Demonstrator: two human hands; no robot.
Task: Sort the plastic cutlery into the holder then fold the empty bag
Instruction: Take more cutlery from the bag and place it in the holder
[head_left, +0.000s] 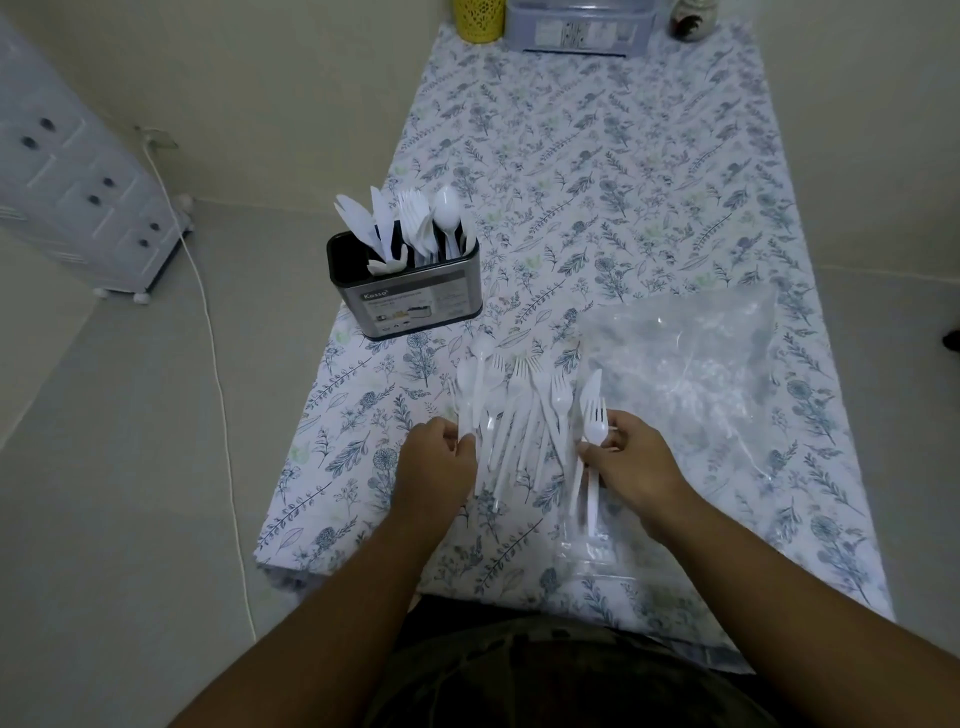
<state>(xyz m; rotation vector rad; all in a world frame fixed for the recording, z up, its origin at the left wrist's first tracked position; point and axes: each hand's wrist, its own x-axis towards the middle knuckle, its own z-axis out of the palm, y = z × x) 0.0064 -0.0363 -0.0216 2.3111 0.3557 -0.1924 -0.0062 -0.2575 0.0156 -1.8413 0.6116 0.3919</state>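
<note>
A dark metal cutlery holder (410, 296) stands at the table's left edge with white knives, forks and spoons upright in its compartments. Loose white plastic cutlery (519, 410) lies fanned out on the floral tablecloth in front of me. My left hand (436, 457) pinches the handles of white spoons (475, 382) at the pile's left side. My right hand (631, 460) holds a white fork (594, 426), with a knife beside it, at the pile's right. A clear plastic bag (691, 374) lies crumpled on the table beyond my right hand.
A yellow patterned cup (478, 18), a grey plastic container (576, 26) and a dark jar (693, 21) stand at the table's far end. A white drawer unit (78, 182) and a white cable (218, 364) are on the floor to the left.
</note>
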